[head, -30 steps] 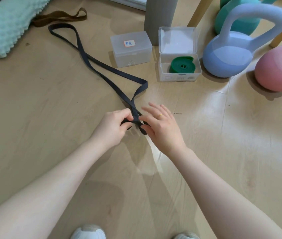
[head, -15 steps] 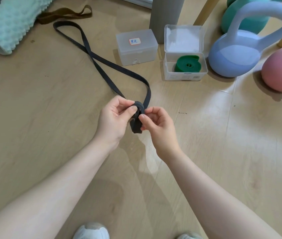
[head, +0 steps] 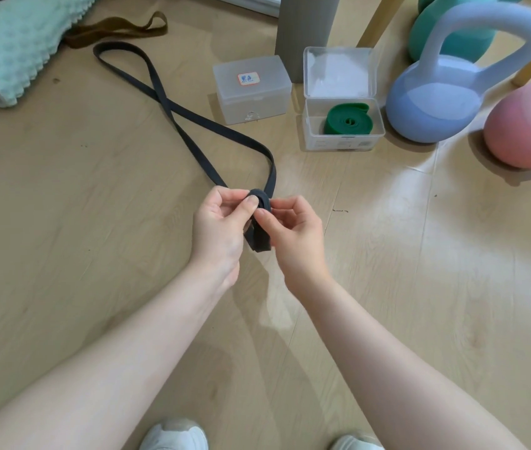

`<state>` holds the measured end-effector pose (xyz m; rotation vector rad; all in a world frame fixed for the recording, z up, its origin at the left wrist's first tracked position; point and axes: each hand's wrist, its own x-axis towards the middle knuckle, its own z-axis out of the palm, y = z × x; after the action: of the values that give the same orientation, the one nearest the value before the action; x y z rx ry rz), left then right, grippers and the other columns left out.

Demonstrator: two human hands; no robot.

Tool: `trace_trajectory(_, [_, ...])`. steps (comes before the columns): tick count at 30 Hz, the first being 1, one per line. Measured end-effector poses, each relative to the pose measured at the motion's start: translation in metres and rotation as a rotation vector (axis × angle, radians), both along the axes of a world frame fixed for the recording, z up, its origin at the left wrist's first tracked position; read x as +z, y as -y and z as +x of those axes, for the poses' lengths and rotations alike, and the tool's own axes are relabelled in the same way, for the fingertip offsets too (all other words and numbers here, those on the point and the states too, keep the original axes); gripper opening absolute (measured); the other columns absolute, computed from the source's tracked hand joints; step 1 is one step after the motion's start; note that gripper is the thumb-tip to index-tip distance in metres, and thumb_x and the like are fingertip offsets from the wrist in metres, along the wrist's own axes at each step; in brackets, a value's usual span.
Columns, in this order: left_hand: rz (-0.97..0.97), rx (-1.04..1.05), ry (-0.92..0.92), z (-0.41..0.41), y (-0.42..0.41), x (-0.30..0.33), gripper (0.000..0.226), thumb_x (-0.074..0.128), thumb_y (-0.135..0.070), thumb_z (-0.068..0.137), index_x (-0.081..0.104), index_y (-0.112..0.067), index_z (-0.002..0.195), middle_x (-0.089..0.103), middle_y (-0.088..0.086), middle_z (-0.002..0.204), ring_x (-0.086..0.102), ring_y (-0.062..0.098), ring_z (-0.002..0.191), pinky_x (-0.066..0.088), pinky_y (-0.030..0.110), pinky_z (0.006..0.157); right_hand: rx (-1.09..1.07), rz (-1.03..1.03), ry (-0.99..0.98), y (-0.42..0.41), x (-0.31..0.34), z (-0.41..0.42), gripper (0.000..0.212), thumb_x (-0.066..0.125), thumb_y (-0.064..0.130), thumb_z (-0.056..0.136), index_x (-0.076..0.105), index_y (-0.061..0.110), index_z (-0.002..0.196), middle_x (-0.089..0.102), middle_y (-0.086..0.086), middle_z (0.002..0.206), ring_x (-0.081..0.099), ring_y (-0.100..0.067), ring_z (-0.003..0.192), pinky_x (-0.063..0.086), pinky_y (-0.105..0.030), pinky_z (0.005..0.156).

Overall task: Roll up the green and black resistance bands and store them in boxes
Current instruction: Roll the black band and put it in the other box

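Above the wooden floor [head: 62, 222], left hand [head: 221, 219] and right hand [head: 293, 225] are pinching the flat black rubber resistance band [head: 173, 105], starting its coil; loose grip risks unrolling.

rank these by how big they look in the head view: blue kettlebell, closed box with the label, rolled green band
1. blue kettlebell, clearly the largest
2. closed box with the label
3. rolled green band, the smallest, lying inside the open box

All three sit at a similar distance from the camera, so the order seems safe.
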<state>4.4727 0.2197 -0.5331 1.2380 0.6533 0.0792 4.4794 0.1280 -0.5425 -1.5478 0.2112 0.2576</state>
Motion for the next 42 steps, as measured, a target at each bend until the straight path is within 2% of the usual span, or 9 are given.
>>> trace_trajectory(3, [-0.018, -0.193, 0.001, -0.002, -0.006, 0.000, 0.016, 0.059, -0.001, 0.086, 0.054, -0.015, 0.080, 0.064, 0.007, 0.092, 0.062, 0.020, 0.093, 0.049, 0.036, 0.094, 0.174, -0.142, 0.093, 0.025, 0.005, 0.013, 0.019, 0.065, 0.005, 0.082, 0.055, 0.020, 0.075, 0.065, -0.008, 0.080, 0.059, -0.013, 0.068, 0.047, -0.022, 0.059])
trace_trajectory(7, [0.283, -0.534, -0.120, 0.002, -0.014, 0.004, 0.019, 0.067, -0.004, 0.079, 0.052, -0.016, 0.078, 0.065, 0.013, 0.105, 0.064, 0.026, 0.098, 0.050, 0.042, 0.092, 0.411, -0.317, 0.117, 0.053, 0.007, 0.021, 0.019, 0.063, 0.003, 0.083, 0.059, 0.020, 0.075, 0.072, -0.009, 0.083, 0.068, -0.024, 0.072, 0.055, -0.036, 0.066])
trace_trajectory(13, [0.366, -0.728, -0.163, 0.007, -0.010, 0.010, 0.033, 0.072, -0.011, 0.077, 0.057, -0.016, 0.105, 0.071, 0.006, 0.091, 0.069, 0.019, 0.086, 0.055, 0.031, 0.082, 0.545, -0.487, 0.180, 0.060, 0.002, 0.024, 0.005, 0.068, 0.008, 0.080, 0.066, 0.010, 0.084, 0.071, -0.008, 0.076, 0.067, -0.025, 0.067, 0.055, -0.041, 0.067])
trace_trajectory(16, [0.352, -0.684, -0.104, 0.004, -0.008, 0.008, 0.024, 0.072, -0.005, 0.076, 0.065, -0.015, 0.096, 0.071, 0.006, 0.087, 0.070, 0.017, 0.081, 0.056, 0.026, 0.078, 0.591, -0.527, 0.221, 0.063, 0.009, 0.028, 0.007, 0.070, 0.009, 0.078, 0.065, 0.011, 0.084, 0.069, -0.010, 0.074, 0.064, -0.026, 0.066, 0.052, -0.033, 0.064])
trace_trajectory(21, [0.084, -0.498, -0.098, 0.001, -0.011, 0.005, 0.019, 0.068, 0.003, 0.075, 0.068, -0.012, 0.088, 0.071, 0.005, 0.085, 0.069, 0.014, 0.076, 0.057, 0.023, 0.069, 0.514, -0.218, 0.043, 0.063, 0.007, 0.026, 0.017, 0.069, 0.004, 0.080, 0.057, 0.017, 0.080, 0.061, -0.008, 0.073, 0.056, -0.021, 0.067, 0.049, -0.033, 0.065])
trace_trajectory(26, [-0.032, -0.384, -0.126, 0.001, -0.013, 0.003, 0.018, 0.065, 0.003, 0.076, 0.066, -0.008, 0.090, 0.072, 0.006, 0.084, 0.070, 0.017, 0.078, 0.058, 0.026, 0.070, 0.482, -0.125, 0.004, 0.063, -0.004, 0.022, 0.016, 0.065, 0.008, 0.084, 0.052, 0.018, 0.080, 0.055, -0.014, 0.078, 0.053, -0.024, 0.073, 0.046, -0.039, 0.074])
trace_trajectory(30, [-0.144, -0.293, -0.078, 0.004, -0.013, 0.005, 0.016, 0.062, 0.003, 0.078, 0.065, -0.010, 0.087, 0.074, 0.002, 0.077, 0.070, 0.016, 0.078, 0.058, 0.027, 0.073, 0.422, -0.123, 0.094, 0.058, -0.005, 0.015, 0.023, 0.066, 0.005, 0.081, 0.050, 0.020, 0.084, 0.052, -0.001, 0.066, 0.050, -0.022, 0.065, 0.051, -0.047, 0.073])
trace_trajectory(36, [-0.262, -0.170, 0.007, 0.007, -0.003, 0.012, 0.016, 0.064, -0.009, 0.075, 0.062, -0.020, 0.088, 0.070, -0.003, 0.080, 0.065, 0.008, 0.076, 0.049, 0.020, 0.071, 0.033, 0.156, 0.108, 0.028, 0.009, 0.002, 0.018, 0.062, 0.001, 0.085, 0.051, 0.015, 0.090, 0.059, -0.002, 0.088, 0.053, -0.011, 0.056, 0.047, -0.026, 0.058])
trace_trajectory(42, [-0.216, -0.235, -0.030, 0.001, -0.002, 0.008, 0.026, 0.067, -0.020, 0.064, 0.059, -0.019, 0.090, 0.068, 0.000, 0.086, 0.062, 0.014, 0.084, 0.043, 0.033, 0.088, 0.014, 0.210, 0.047, 0.032, 0.014, 0.004, 0.014, 0.062, -0.003, 0.084, 0.053, 0.009, 0.085, 0.058, -0.005, 0.075, 0.050, -0.010, 0.049, 0.044, -0.021, 0.050])
